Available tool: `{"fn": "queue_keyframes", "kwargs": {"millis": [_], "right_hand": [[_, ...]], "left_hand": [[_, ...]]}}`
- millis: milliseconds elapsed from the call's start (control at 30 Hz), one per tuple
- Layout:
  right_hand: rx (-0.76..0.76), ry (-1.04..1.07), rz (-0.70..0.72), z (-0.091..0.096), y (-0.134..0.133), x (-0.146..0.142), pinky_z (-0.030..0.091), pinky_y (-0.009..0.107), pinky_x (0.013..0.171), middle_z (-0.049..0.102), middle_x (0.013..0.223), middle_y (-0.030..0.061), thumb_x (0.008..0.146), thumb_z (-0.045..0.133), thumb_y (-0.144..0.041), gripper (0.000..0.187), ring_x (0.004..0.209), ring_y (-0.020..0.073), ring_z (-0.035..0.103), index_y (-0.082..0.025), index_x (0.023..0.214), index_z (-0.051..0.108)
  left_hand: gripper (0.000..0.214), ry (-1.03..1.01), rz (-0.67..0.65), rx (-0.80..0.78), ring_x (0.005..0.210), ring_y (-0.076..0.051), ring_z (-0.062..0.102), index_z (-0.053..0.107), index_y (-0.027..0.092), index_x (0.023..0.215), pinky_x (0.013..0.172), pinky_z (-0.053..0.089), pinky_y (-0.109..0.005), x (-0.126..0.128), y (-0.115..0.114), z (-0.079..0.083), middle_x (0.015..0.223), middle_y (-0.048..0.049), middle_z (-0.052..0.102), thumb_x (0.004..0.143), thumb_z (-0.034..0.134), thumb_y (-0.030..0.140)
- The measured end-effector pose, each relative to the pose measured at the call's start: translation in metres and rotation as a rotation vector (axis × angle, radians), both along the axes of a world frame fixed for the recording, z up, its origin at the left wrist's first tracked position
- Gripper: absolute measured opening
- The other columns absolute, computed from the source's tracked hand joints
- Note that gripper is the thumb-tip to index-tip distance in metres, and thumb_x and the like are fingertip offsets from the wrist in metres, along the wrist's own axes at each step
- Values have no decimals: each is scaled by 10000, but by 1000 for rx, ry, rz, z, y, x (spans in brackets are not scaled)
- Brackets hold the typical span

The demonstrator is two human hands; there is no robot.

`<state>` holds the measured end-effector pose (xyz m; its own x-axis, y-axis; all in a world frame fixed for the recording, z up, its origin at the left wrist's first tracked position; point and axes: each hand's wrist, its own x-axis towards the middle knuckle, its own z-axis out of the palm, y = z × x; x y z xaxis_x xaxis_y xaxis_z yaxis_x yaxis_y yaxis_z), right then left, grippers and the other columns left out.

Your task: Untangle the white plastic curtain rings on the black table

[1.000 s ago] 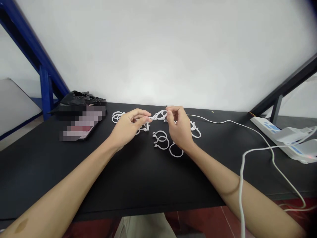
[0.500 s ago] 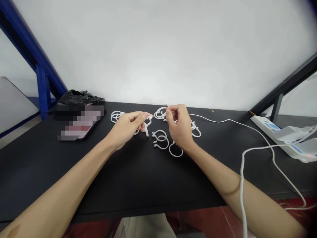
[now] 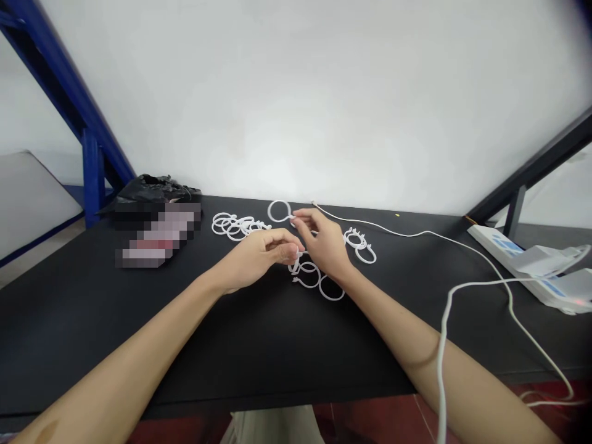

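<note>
Head view: two bare hands work over white plastic rings on a black table [image 3: 92, 320].
The right hand [image 3: 326, 246] pinches a white plastic ring [image 3: 279, 211] by its edge, holding it just beyond the fingertips near the table's far middle. The left hand [image 3: 261, 256] curls its fingers together just beside it; whether they grip anything cannot be told. A crumpled black bag [image 3: 152, 185] lies far left, its contents hidden. A heap of rings [image 3: 234, 225] sits left of the hands, a smaller cluster [image 3: 361, 242] lies to their right, and loose rings [image 3: 319, 280] lie partly under the right wrist. A white cable [image 3: 416, 234] crosses the table's right side, near a white power strip [image 3: 522, 259].
</note>
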<state>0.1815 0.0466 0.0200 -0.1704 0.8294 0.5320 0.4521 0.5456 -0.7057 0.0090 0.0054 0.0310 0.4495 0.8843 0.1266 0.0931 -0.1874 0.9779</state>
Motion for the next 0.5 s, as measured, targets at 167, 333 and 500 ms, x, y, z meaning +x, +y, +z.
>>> {"fn": "queue_keyframes", "kwargs": {"millis": [167,333,500], "right_hand": [[12,-162,72,2,-5,-2,498,332,857,746,1008,25,959,462,-228,235,945,166,677,-232,1109,643],[-22,-293,259,13,-16,5,472,340,877,726,1041,12,970,430,-236,250,956,166,651,-239,1087,650],[-7,-304,450,12,-21,4,448,360,969,679,1187,32,922,564,-336,290,1060,178,622,-237,1192,599]], "left_hand": [[256,-95,46,-56,826,-165,652,666,188,912,895,556,-419,-2,3,-1,854,-20,642,878,622,438],[235,-247,116,-97,769,-123,587,642,174,891,835,577,-371,-9,6,-1,784,14,566,876,646,409],[232,-338,119,-113,729,-103,534,615,172,847,684,550,-249,-13,6,1,725,25,496,894,638,398]]}}
